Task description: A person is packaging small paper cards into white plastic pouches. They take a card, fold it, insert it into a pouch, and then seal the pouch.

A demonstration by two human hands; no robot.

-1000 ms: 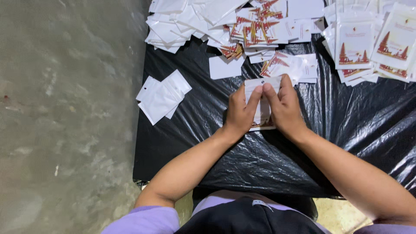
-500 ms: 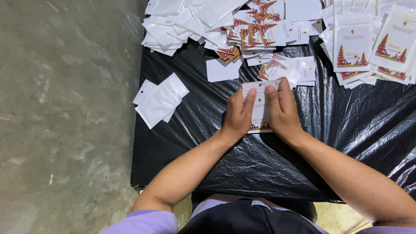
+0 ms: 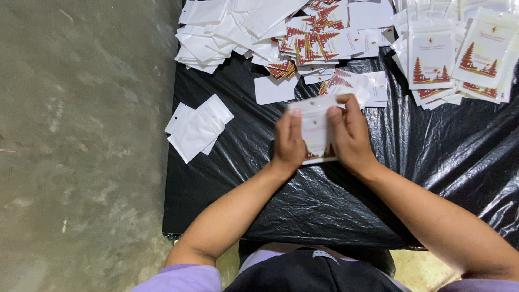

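Observation:
My left hand (image 3: 289, 141) and my right hand (image 3: 351, 134) hold one small white card pouch (image 3: 315, 127) between them, over the middle of a table covered in black plastic sheet (image 3: 443, 162). The pouch has a red tower picture at its near end. Fingers of both hands pinch its far top edge, which is blurred. Just beyond my hands lies a loose heap of printed cards (image 3: 319, 43) with the same red picture.
A small pile of blank white pouches (image 3: 199, 127) lies left of my hands near the table's left edge. More white pouches (image 3: 216, 30) are heaped at the far left. Stacks of filled clear bags with cards (image 3: 459, 59) sit at the far right. Grey concrete floor (image 3: 81, 146) lies left.
Both hands stay on the same pouch at the table's middle. My fingers have shifted up to its far edge, and that edge now looks blurred with motion.

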